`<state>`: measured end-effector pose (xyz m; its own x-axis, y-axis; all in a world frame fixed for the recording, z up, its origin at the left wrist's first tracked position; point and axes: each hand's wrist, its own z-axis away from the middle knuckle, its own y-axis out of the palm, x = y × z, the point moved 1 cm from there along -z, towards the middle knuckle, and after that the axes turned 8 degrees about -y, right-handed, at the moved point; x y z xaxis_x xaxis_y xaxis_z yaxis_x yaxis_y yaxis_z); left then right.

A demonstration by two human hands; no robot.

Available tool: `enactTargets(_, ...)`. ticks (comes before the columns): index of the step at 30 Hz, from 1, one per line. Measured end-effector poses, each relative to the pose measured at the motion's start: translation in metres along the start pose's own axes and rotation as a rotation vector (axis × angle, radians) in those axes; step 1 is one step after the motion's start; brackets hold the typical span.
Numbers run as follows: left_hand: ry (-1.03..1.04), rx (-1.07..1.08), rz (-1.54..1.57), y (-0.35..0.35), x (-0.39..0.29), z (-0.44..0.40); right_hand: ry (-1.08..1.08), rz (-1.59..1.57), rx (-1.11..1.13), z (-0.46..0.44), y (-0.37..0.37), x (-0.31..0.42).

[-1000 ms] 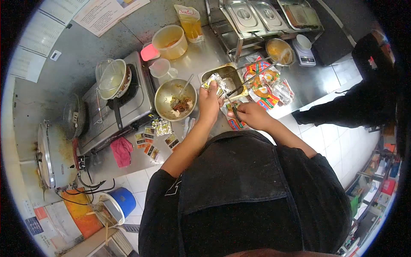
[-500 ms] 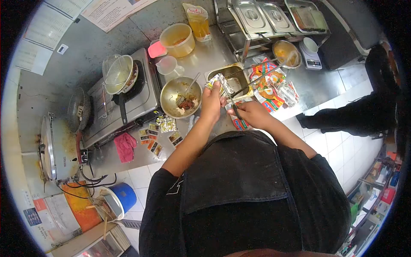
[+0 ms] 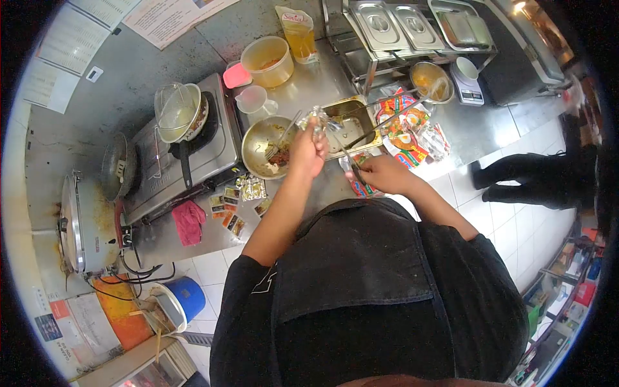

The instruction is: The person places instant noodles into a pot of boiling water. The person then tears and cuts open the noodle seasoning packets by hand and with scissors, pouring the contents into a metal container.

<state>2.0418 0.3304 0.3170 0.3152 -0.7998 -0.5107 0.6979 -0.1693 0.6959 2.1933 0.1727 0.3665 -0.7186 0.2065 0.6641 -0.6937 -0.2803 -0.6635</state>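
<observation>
My left hand point(image 3: 309, 155) is closed around crumpled silver foil sachets point(image 3: 314, 118), over the right rim of a steel mixing bowl point(image 3: 250, 149). Inside the bowl lie a fork point(image 3: 290, 129) and a reddish-brown and pale mixture point(image 3: 278, 157). In my right hand point(image 3: 383, 174) is what looks like a pair of scissors point(image 3: 349, 158), its blade pointing up and left toward the rectangular steel pan point(image 3: 369, 119). The scissors are apart from the foil. A red noodle packet point(image 3: 362, 187) lies partly under my right hand.
Seasoning sachets point(image 3: 227, 209) and a pink cloth point(image 3: 189, 221) lie at the front left, beside a gas stove point(image 3: 155, 171). Noodle packets point(image 3: 412, 132), a bowl point(image 3: 431, 80) and a scale point(image 3: 469, 93) stand right. Another person's dark-clothed legs point(image 3: 529, 177) are at the far right.
My left hand has moved left and turned with the foil, from beside the steel pan to the bowl's rim. The foil and scissors have separated. The other person has shifted position.
</observation>
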Motion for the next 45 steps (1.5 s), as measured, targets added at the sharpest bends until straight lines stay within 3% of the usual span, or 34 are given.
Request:
enactTargets(4,0.062,0.012,0.114,-0.015,-0.032,0.003,-0.080,0.154,0.159,0.004,0.011,-0.009)
enactTargets(7,0.050,0.058,0.144,-0.023,-0.044,0.003,-0.176,0.235,0.092,-0.007,0.031,-0.008)
enactTargets(10,0.036,0.052,0.151,-0.021,-0.041,0.006,-0.176,0.567,0.107,-0.028,0.044,0.011)
enactTargets(13,0.007,0.093,0.114,-0.018,-0.030,0.010,0.018,0.713,0.212,-0.057,0.073,0.005)
enactTargets(16,-0.030,0.110,0.054,-0.013,-0.022,0.018,-0.133,0.697,0.307,-0.064,0.086,-0.007)
enactTargets(19,-0.032,0.085,-0.005,-0.009,-0.015,0.025,-0.137,0.623,0.337,-0.058,0.079,-0.009)
enactTargets(22,-0.042,0.092,-0.025,-0.010,-0.012,0.028,-0.168,0.519,0.285,-0.051,0.056,0.003)
enactTargets(25,-0.049,0.072,-0.066,-0.004,-0.013,0.034,-0.040,-0.071,-0.125,-0.023,-0.003,0.044)
enactTargets(28,-0.127,0.131,-0.086,-0.006,-0.003,0.029,-0.253,-0.127,-0.678,-0.029,-0.015,0.032)
enactTargets(34,-0.315,0.208,0.000,0.007,0.018,0.014,-0.213,-0.072,-0.542,-0.056,-0.020,0.010)
enactTargets(45,-0.420,0.300,-0.183,0.023,0.024,0.012,-0.202,-0.100,-0.663,-0.007,-0.013,-0.029)
